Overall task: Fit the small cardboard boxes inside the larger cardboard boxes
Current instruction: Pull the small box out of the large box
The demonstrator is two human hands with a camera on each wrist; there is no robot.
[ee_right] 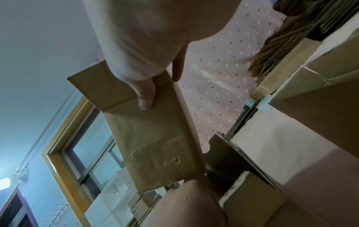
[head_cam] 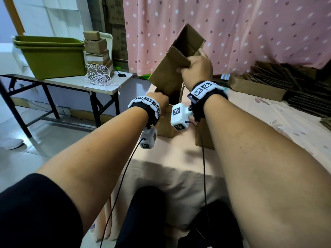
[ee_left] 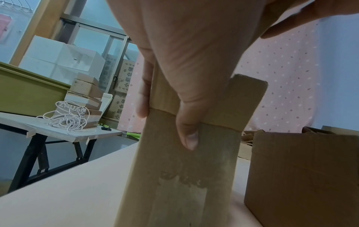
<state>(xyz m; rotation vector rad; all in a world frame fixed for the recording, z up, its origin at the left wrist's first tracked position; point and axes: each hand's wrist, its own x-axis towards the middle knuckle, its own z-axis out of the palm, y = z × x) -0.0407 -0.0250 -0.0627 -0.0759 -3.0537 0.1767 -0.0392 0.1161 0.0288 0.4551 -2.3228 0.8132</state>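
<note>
Small box going into the bigger one.
Right hand is gripping the tilted small box up top; left hand is clasping the larger box below. Straighten it first.

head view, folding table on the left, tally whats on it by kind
green tubs, nested: 2
stack of small boxes: 1 (the boxes in it are too hard to tell apart to count)
white cord tangle: 1
small black device: 1
white tray behind the stack: 1
total: 6
</note>
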